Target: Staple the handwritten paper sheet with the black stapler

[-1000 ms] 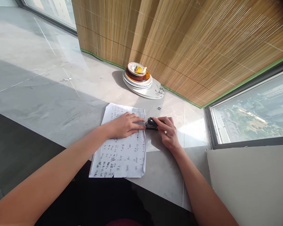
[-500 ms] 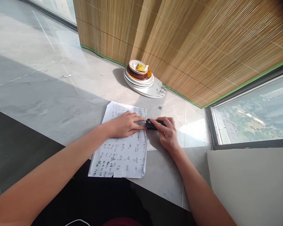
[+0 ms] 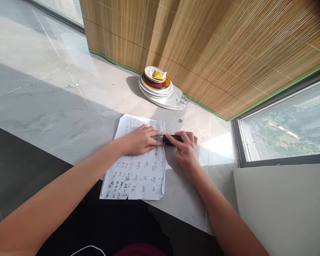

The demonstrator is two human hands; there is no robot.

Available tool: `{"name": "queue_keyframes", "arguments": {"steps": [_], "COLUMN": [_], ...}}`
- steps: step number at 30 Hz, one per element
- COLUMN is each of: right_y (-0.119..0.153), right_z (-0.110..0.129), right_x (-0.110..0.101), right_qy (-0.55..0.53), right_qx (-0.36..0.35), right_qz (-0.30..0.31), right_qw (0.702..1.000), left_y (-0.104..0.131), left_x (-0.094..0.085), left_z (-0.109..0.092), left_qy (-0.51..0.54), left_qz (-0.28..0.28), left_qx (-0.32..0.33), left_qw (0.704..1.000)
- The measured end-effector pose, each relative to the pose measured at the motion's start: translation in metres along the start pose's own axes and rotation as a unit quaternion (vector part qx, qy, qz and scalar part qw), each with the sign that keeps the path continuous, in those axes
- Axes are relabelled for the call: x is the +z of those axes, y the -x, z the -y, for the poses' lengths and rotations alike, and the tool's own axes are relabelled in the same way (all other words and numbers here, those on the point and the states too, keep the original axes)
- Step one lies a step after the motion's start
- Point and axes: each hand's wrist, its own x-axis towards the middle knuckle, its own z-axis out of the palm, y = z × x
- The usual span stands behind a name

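White sheets of paper (image 3: 141,174) with handwriting lie on the grey marble surface, their right edge towards a black stapler-like tool (image 3: 170,140). My left hand (image 3: 140,139) rests flat on the paper with its fingers spread, the fingertips close to the tool's left end. Wrapped round the black tool is my right hand (image 3: 186,145), its index finger stretched along the top. The tool's left end meets the paper's right edge; whether the paper is between its jaws cannot be made out.
A stack of plates (image 3: 156,90) with a small yellow packet (image 3: 158,75) on top stands beyond the paper. Behind it hangs a bamboo blind (image 3: 197,46). Small dark bits (image 3: 180,121) and white scraps (image 3: 73,85) lie on the marble. A window (image 3: 282,124) is at the right.
My right hand's index finger has shifted slightly left along the black tool. My left hand stays on the paper. The whole view has moved a little.
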Motion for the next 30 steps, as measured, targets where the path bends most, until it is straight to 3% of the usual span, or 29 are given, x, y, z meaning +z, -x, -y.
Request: {"name": "queue_keyframes", "arguments": {"steps": [4,11,15,18,20,22,24,26,28,30], "right_y": [0.000,-0.001,-0.001,-0.001,-0.002,-0.005,-0.010,-0.016,-0.023,-0.032], "right_z": [0.005,-0.004,-0.013,-0.017,-0.014,-0.001,0.025,0.061,0.100,0.132], "right_x": [0.003,-0.001,0.000,-0.002,-0.008,-0.014,-0.016,-0.011,0.003,0.020], "right_qy": [0.010,-0.095,-0.126,-0.102,-0.064,-0.047,-0.079,-0.149,-0.203,-0.215], "right_qx": [0.000,0.016,0.064,0.115,0.153,0.179,0.179,0.157,0.140,0.136], "right_qz": [-0.006,-0.033,-0.029,-0.081,-0.147,-0.211,-0.229,-0.183,-0.093,-0.012], "right_qw": [1.000,0.995,0.989,0.985,0.975,0.960,0.954,0.959,0.965,0.967], "left_y": [0.000,0.004,0.004,0.002,0.005,0.015,0.038,0.070,0.105,0.135], "left_x": [-0.003,-0.009,-0.012,-0.015,-0.021,-0.033,-0.046,-0.057,-0.064,-0.064], "left_z": [0.001,0.006,0.001,-0.001,0.002,0.010,0.021,0.032,0.038,0.039], "left_qy": [0.033,0.091,0.114,0.125,0.120,0.087,0.020,-0.071,-0.155,-0.191], "left_qz": [-0.015,-0.041,-0.040,-0.066,-0.134,-0.212,-0.245,-0.219,-0.164,-0.120], "left_qx": [-0.002,-0.018,-0.021,-0.029,-0.063,-0.130,-0.226,-0.335,-0.429,-0.468], "left_qw": [0.999,0.995,0.992,0.990,0.982,0.965,0.943,0.914,0.875,0.854]}}
